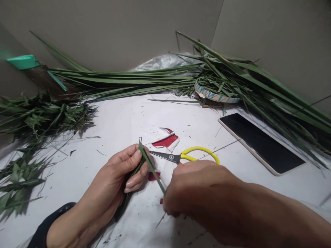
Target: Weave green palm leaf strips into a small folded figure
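My left hand (pixel 121 172) is closed, its thumb and fingers pinching a bundle of green leaf strips (pixel 121 208) that hangs below the palm. A small thin loop (pixel 140 140) sticks up from the top of the bundle. From there one leaf strip (pixel 155 174) runs taut, slanting down to my right hand (pixel 199 189), which is closed around its far end; those fingertips are hidden behind the hand. Just beyond my right hand lie scissors (pixel 171 157) with yellow handles, partly covered by the hand, blades pointing toward my left fingers.
A white sheet (pixel 113 113), torn over red patches (pixel 167 140), covers the table. Long green leaves (pixel 144 81) lie along the back wall, beside a round woven tray (pixel 217 95) of leaf pieces. A phone (pixel 261 143) lies right; leaf clusters (pixel 33 120) lie left.
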Motion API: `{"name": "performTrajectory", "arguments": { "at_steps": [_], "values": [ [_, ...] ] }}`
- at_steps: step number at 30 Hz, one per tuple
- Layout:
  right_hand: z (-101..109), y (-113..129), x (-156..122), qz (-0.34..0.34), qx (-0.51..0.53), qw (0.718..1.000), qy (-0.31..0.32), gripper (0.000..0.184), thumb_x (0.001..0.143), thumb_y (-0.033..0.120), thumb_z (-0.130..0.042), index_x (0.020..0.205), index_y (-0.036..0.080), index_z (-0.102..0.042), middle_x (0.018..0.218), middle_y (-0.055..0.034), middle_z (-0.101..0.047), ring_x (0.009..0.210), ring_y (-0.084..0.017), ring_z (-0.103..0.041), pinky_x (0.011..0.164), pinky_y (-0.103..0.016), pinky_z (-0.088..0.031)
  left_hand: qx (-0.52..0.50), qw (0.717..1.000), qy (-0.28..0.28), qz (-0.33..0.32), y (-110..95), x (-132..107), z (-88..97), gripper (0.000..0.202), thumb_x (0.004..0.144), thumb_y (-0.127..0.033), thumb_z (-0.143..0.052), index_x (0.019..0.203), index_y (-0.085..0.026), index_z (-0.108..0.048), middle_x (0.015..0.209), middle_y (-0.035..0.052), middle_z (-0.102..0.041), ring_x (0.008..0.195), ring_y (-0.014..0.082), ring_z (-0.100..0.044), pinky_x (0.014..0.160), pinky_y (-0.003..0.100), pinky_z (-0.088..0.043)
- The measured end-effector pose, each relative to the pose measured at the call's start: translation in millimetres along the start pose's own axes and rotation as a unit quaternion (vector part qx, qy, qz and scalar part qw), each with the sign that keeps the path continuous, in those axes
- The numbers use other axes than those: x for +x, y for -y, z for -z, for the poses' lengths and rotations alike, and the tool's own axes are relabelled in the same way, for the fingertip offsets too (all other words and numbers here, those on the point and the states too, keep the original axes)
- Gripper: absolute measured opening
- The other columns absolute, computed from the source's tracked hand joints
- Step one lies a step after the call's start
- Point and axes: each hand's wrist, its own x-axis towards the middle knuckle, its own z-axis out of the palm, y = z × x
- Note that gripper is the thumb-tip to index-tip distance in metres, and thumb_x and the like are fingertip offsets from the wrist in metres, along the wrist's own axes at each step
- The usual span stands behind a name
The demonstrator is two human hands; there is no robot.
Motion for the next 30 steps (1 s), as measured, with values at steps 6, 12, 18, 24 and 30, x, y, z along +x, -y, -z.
{"name": "performTrajectory", "arguments": {
  "at_steps": [6,12,18,24,30],
  "values": [
    [6.7,-8.2,-1.4,0.065,-0.168,0.981,-0.071,0.022,0.092,0.005,-0.042,0.079,0.019,-0.053,0.071,0.0029,-0.054,0.065,-0.012,-0.046,0.064,-0.025,-0.040,0.019,0.999,-0.021,-0.026,-1.6,0.9,-0.5,0.038,0.096,-0.037,-0.049,0.062,-0.019,-0.048,0.048,-0.0058,-0.037,0.047,0.0101,-0.024,0.047,0.024,-0.023],
    [20.3,-26.7,1.3,0.004,-0.335,0.929,-0.155,0.023,0.088,0.001,-0.040,0.087,0.015,-0.058,0.075,-0.0063,-0.059,0.068,-0.020,-0.050,0.065,-0.033,-0.041,0.034,0.998,-0.044,-0.029,-0.6,-6.6,-8.0,0.035,0.095,-0.037,-0.052,0.064,-0.020,-0.051,0.046,-0.0071,-0.036,0.048,0.0098,-0.026,0.056,0.023,-0.034],
    [14.8,-15.2,8.1,-0.053,-0.258,0.954,-0.141,0.016,0.098,0.018,-0.047,0.095,0.015,-0.063,0.099,-0.0110,-0.067,0.092,-0.025,-0.056,0.086,-0.040,-0.043,0.104,0.992,-0.054,-0.050,2.4,-9.9,-11.2,0.030,0.093,-0.041,-0.056,0.072,-0.019,-0.062,0.048,-0.0071,-0.041,0.046,0.0079,-0.028,0.050,0.023,-0.030],
    [-6.7,-8.3,7.1,-0.076,-0.144,0.981,-0.106,0.009,0.094,0.022,-0.058,0.089,0.016,-0.063,0.083,-0.0021,-0.067,0.077,-0.017,-0.060,0.074,-0.029,-0.043,0.159,0.982,-0.062,-0.084,5.0,-15.5,-13.8,0.027,0.094,-0.040,-0.053,0.079,-0.020,-0.064,0.046,-0.0057,-0.053,0.043,0.0087,-0.044,0.049,0.023,-0.037],
    [-8.6,-14.0,4.6,-0.081,-0.115,0.985,-0.102,0.014,0.096,0.014,-0.049,0.094,0.018,-0.063,0.086,-0.0023,-0.068,0.078,-0.016,-0.060,0.075,-0.026,-0.042,0.186,0.972,-0.084,-0.119,4.3,-17.0,-17.1,0.022,0.093,-0.036,-0.054,0.081,-0.021,-0.064,0.046,-0.0063,-0.056,0.040,0.0087,-0.048,0.048,0.021,-0.042]
  ]
}}
